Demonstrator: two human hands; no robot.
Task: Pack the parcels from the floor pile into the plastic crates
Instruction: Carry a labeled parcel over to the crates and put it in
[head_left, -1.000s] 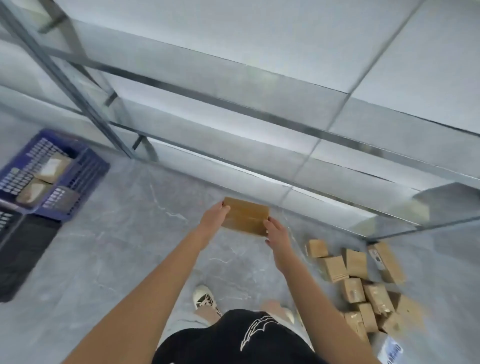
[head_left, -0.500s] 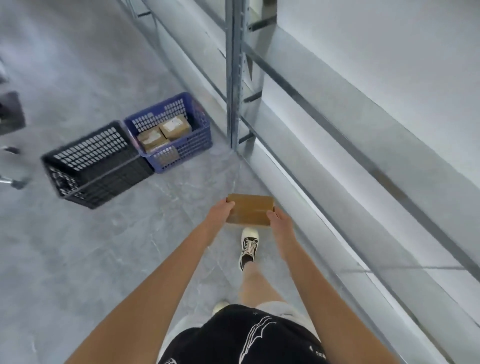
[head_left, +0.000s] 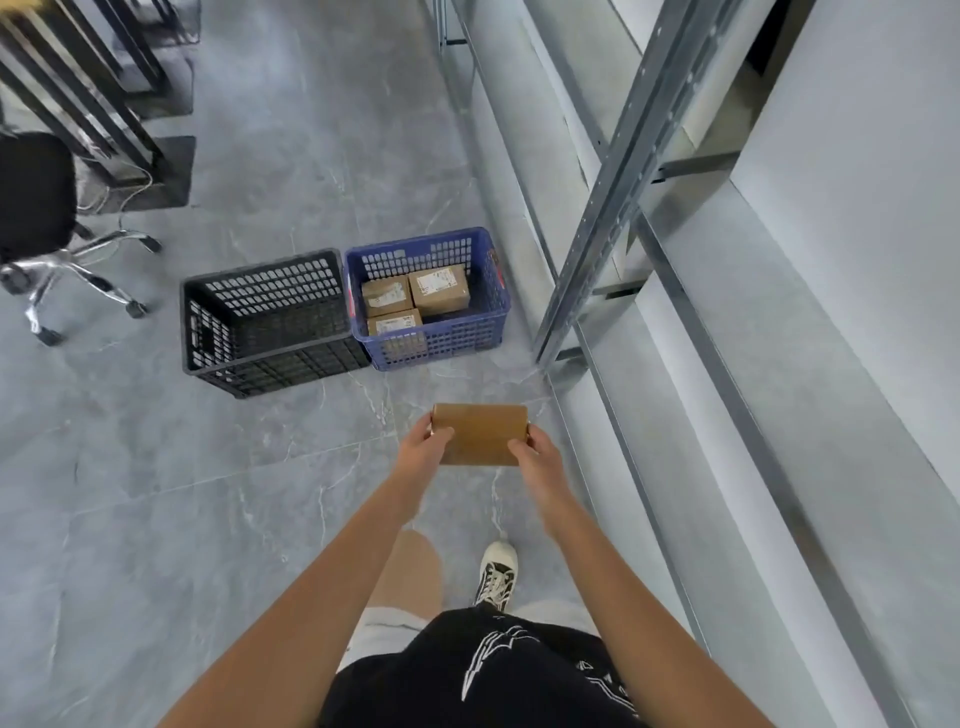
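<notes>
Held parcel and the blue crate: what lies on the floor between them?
Nothing: in the head view, only bare grey floor lies between the parcel, gripped by the left hand and right hand, and the blue crate.

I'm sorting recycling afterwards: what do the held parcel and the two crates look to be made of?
The parcel held by the left hand and right hand looks like plain brown cardboard, matte, with no label showing. The blue crate and black crate look like moulded plastic: uniform colour, gridded vent holes, slight sheen.
</notes>
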